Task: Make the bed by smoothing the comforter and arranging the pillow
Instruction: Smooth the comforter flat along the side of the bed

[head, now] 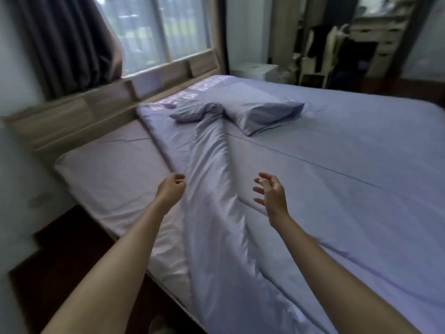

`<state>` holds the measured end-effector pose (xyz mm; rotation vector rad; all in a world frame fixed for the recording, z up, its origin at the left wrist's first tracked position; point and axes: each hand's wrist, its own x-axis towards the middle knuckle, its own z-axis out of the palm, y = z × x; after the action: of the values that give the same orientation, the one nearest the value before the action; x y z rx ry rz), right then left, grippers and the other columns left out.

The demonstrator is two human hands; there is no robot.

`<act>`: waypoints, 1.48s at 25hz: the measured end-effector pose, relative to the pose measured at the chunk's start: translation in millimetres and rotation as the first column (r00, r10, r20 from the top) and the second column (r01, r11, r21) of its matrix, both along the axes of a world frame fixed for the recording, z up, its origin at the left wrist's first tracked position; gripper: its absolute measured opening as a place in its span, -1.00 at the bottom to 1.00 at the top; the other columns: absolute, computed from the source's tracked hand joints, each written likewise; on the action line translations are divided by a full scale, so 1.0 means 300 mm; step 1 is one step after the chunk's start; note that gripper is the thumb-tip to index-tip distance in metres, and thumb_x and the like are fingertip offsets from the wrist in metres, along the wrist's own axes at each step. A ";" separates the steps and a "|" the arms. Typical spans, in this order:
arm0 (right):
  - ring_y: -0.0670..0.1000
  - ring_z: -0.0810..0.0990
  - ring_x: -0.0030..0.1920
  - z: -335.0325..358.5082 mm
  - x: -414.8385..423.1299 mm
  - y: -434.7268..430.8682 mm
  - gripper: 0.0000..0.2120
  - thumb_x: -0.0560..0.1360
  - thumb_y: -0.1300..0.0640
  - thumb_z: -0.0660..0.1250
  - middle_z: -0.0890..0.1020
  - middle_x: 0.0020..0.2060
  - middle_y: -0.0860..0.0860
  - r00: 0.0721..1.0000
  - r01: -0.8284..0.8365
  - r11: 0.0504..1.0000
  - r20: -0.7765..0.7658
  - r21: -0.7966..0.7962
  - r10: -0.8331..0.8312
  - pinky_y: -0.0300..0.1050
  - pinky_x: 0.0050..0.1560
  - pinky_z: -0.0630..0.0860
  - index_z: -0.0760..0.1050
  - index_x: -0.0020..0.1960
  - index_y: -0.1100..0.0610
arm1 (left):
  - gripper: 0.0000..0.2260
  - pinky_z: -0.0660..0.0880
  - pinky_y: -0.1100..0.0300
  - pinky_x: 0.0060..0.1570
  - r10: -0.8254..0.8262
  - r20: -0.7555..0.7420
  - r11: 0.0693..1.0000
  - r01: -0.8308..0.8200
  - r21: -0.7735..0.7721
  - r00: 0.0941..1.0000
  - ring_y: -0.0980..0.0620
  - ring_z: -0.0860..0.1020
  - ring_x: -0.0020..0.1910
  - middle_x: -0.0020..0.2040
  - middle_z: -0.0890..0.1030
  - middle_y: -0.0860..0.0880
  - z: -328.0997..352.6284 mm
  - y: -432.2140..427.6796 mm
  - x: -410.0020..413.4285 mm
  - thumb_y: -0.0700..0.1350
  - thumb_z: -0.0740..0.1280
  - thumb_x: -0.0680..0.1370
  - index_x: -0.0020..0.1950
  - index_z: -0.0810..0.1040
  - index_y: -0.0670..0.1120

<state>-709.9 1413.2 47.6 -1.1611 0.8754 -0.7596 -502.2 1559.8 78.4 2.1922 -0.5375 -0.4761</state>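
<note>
A lavender comforter [337, 189] covers most of the bed. A long raised fold [212, 165] of it runs from the near edge up to the head of the bed, where it ends in a crumpled bunch [190, 113]. A matching pillow [260, 112] lies flat just right of that bunch. My left hand [172, 188] hovers at the left side of the fold, fingers curled in, holding nothing. My right hand [271, 191] hovers at the fold's right side, fingers spread, not touching the fabric.
A strip of paler fitted sheet [113, 169] shows on the mattress left of the comforter. A wooden headboard [96, 109] stands under the window with a dark curtain [60, 44]. A white nightstand [255, 69] and a chair [315, 63] stand beyond the bed. Dark floor [72, 249] lies at the near left.
</note>
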 end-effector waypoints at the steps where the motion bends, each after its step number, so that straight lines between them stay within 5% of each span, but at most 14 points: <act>1: -0.03 0.56 -0.08 -0.045 0.027 -0.006 -0.82 0.55 0.09 0.22 0.60 0.09 0.05 0.998 0.035 0.999 -0.046 0.004 -0.035 -0.12 -0.14 0.48 0.46 0.14 0.02 | -0.69 0.48 0.10 0.08 -0.049 0.057 0.997 0.046 0.059 0.997 -0.14 0.57 0.14 0.18 0.59 -0.10 -0.055 -0.066 0.053 -0.17 0.24 0.55 0.29 0.48 -0.15; 6: 0.09 0.48 0.23 -0.237 0.210 0.066 -0.42 0.53 -0.01 0.31 0.44 0.31 0.10 0.887 0.035 0.994 -0.462 0.105 0.018 -0.16 0.11 0.36 0.17 0.44 0.12 | -0.56 0.38 0.01 0.29 -0.492 0.120 0.827 0.419 0.376 0.862 -0.23 0.44 0.29 0.34 0.42 -0.24 -0.317 -0.277 0.270 -0.08 0.27 0.55 0.41 0.34 -0.13; 11: 0.07 0.38 0.41 -0.349 0.335 0.228 -0.23 0.46 -0.15 0.35 0.33 0.47 0.04 0.715 -0.060 0.995 -0.693 0.074 0.095 -0.07 0.36 0.33 0.07 0.53 0.03 | -0.41 0.26 -0.06 0.39 -0.554 0.067 0.724 0.440 0.532 0.830 -0.31 0.29 0.41 0.43 0.28 -0.34 -0.480 -0.335 0.542 0.06 0.27 0.55 0.45 0.22 -0.25; 14: 0.05 0.41 0.38 -0.344 0.339 0.283 -0.27 0.48 -0.15 0.33 0.37 0.44 -0.03 0.695 -0.104 0.994 -0.713 0.034 0.097 -0.11 0.31 0.34 0.07 0.53 -0.06 | -0.17 0.18 -0.05 0.46 -0.383 -0.076 0.836 0.381 0.394 0.920 -0.31 0.21 0.46 0.50 0.15 -0.33 -0.544 -0.376 0.609 0.16 0.34 0.49 0.53 -0.01 -0.24; 17: 0.07 0.42 0.38 -0.331 0.334 0.315 -0.26 0.46 -0.18 0.34 0.37 0.45 -0.07 0.632 -0.168 0.985 -0.763 0.040 0.139 -0.12 0.30 0.34 0.04 0.52 -0.15 | -0.03 0.27 -0.08 0.41 -0.115 -0.184 0.956 0.159 0.246 0.976 -0.31 0.33 0.40 0.44 0.28 -0.33 -0.557 -0.414 0.628 0.27 0.41 0.36 0.51 -0.02 -0.18; 24: 0.03 0.34 0.44 -0.337 0.389 0.434 -0.28 0.47 -0.02 0.35 0.31 0.48 -0.05 0.492 -0.425 0.896 -0.798 0.130 0.349 -0.12 0.39 0.30 0.09 0.53 -0.09 | -0.47 0.48 -0.02 0.21 -0.096 -0.215 0.990 0.115 0.078 0.972 -0.25 0.54 0.20 0.23 0.56 -0.27 -0.455 -0.261 0.721 0.00 0.37 0.42 0.30 0.45 -0.26; 27: 0.04 0.29 0.46 -0.369 0.431 0.534 -0.27 0.39 -0.09 0.33 0.29 0.49 -0.01 0.393 -0.562 0.793 -0.767 0.236 0.507 -0.11 0.44 0.24 0.12 0.49 -0.23 | -0.58 0.45 -0.03 0.19 -0.030 -0.136 0.988 0.050 0.145 0.990 -0.30 0.52 0.20 0.23 0.55 -0.31 -0.452 -0.035 0.771 -0.09 0.32 0.49 0.30 0.46 -0.26; 32: 0.21 0.09 0.46 -0.427 0.500 0.645 -0.42 0.37 -0.19 0.30 0.15 0.40 0.14 0.169 -0.637 0.697 -0.823 0.329 0.543 0.12 0.47 0.14 0.27 0.37 -0.31 | -0.63 0.46 -0.06 0.18 0.097 -0.094 0.972 -0.074 0.223 0.991 -0.34 0.50 0.18 0.21 0.54 -0.34 -0.478 0.347 0.788 -0.13 0.28 0.52 0.28 0.44 -0.26; 37: 0.19 0.38 0.26 -0.456 0.600 0.738 -0.74 0.44 -0.03 0.28 0.39 0.16 0.14 0.325 -0.433 0.901 -0.932 0.003 0.160 -0.05 0.22 0.36 0.55 0.09 -0.01 | -0.63 0.51 -0.07 0.10 0.423 -0.259 0.831 -0.258 0.493 0.868 -0.33 0.52 0.14 0.21 0.52 -0.30 -0.625 0.758 0.780 -0.07 0.27 0.54 0.31 0.43 -0.18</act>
<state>-529.8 1634.7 -89.2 -1.9847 1.4426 0.2352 -268.1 1787.2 -109.2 2.4769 0.2010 -0.8409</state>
